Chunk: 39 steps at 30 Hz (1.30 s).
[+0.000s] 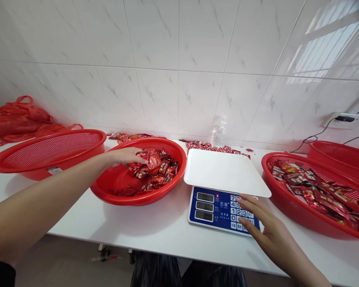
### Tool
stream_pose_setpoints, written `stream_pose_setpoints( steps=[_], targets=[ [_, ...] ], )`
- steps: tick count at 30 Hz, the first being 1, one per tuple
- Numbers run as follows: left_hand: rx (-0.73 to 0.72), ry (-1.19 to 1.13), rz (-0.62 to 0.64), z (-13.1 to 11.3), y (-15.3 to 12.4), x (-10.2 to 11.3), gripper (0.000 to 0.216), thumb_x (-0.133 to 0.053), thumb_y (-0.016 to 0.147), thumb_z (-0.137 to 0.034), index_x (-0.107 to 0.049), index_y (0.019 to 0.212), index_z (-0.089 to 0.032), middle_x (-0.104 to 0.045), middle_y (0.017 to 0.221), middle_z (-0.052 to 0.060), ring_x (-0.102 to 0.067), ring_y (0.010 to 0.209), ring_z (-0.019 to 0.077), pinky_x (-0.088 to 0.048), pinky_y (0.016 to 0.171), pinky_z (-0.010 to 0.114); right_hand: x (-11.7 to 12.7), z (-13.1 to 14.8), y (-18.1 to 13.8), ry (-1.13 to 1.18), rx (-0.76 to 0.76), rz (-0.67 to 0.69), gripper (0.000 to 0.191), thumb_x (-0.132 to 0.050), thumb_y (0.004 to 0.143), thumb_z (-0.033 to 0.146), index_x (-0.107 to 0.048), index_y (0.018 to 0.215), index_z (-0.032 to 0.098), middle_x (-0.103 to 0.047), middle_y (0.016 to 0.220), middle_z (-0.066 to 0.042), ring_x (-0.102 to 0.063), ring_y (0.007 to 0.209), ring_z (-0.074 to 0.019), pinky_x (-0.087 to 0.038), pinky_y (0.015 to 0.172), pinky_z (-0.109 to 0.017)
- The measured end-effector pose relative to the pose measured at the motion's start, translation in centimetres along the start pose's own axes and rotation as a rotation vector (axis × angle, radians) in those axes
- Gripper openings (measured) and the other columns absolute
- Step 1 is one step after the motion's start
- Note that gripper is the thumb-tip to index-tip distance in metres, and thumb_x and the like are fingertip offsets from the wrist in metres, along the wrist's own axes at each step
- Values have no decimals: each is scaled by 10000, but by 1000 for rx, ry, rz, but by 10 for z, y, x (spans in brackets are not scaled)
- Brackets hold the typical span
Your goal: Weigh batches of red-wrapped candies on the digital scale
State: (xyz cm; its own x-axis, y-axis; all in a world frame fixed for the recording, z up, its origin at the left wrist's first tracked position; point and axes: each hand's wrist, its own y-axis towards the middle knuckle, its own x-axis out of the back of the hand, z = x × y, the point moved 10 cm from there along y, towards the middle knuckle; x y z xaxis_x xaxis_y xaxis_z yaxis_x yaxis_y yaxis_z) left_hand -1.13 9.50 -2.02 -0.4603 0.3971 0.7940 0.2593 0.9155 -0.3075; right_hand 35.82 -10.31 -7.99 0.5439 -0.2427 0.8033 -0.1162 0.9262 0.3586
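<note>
My left hand reaches into a red plastic basket, its fingers closed on a few shiny red snack packets. More small red and brown packets lie loose in that basket. My right hand is open, its fingers apart over the keypad of a blue digital scale. I cannot tell whether the fingertips touch the keys. The scale's white weighing tray carries nothing, and its displays show zeros.
To the left stand a red basket and red plastic bags. On the right, another red basket holds packets. Small packets lie along the wall by a clear bottle. A cable hangs from the socket.
</note>
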Motion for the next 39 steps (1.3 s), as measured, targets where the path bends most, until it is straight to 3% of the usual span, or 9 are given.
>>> stream_pose_setpoints(
  steps=[2,5,9,13,17,20,26,36,39],
  targets=[
    [-57,-204,-13,-27,-1,4,686,-635,646,-523,-551,1259,-225,-658,1186,121,-643,960,286,-531,633,307,-1,1,2,15,3,-2,415,-500,906,423,-479,1315,359,-473,1413,-23,-471,1276,-258,-523,937,-437],
    [-132,-397,64,-75,2,-12,633,-657,671,-511,-563,1226,-221,-638,1211,123,-635,976,277,-534,642,315,-4,7,6,47,20,7,404,-498,907,418,-496,1304,344,-483,1404,-38,-489,1261,-254,-516,945,-431],
    [-246,-392,181,-141,17,-51,519,-694,685,-476,-591,1107,-193,-654,1107,122,-621,936,246,-513,605,281,-3,18,9,72,35,22,394,-489,913,409,-504,1298,325,-492,1395,-49,-491,1259,-247,-486,982,-433],
    [-390,-369,322,-195,36,-96,616,-717,667,-446,-543,1194,-179,-633,1112,133,-612,957,247,-522,674,323,7,17,5,84,20,14,389,-480,921,400,-501,1299,310,-494,1391,-54,-482,1267,-234,-454,1017,-431],
    [-451,-254,256,-222,58,-114,748,-735,627,-453,-477,1283,-203,-528,1327,127,-537,1146,276,-496,824,340,15,7,-1,91,-8,-4,395,-483,921,394,-492,1306,308,-498,1386,-48,-477,1271,-225,-445,1028,-421],
    [-469,-155,225,-231,67,-120,782,-729,623,-486,-461,1294,-188,-492,1371,146,-504,1192,288,-465,877,343,19,2,-3,94,-19,-16,396,-489,919,396,-501,1300,293,-499,1385,-56,-465,1280,-230,-431,1040,-428],
    [-442,-131,205,-235,72,-120,869,-666,668,-566,-346,1391,-205,-493,1352,180,-640,946,271,-478,826,412,16,1,0,120,-24,-2,387,-481,924,392,-507,1293,281,-511,1373,-61,-472,1272,-223,-426,1043,-427],
    [-444,-277,258,-214,56,-110,701,-612,741,-474,-382,1346,-206,-424,1413,173,-460,1240,278,-519,783,308,22,9,12,76,45,-59,383,-479,926,365,-512,1294,262,-550,1328,-79,-519,1220,-232,-467,995,-433],
    [-424,-161,166,-194,54,-94,643,-553,764,-546,-447,1295,-199,-476,1377,158,-507,1200,267,-511,821,322,29,11,26,11,80,-101,357,-471,930,363,-554,1261,259,-561,1309,-85,-522,1208,-241,-466,988,-454]
  ],
)
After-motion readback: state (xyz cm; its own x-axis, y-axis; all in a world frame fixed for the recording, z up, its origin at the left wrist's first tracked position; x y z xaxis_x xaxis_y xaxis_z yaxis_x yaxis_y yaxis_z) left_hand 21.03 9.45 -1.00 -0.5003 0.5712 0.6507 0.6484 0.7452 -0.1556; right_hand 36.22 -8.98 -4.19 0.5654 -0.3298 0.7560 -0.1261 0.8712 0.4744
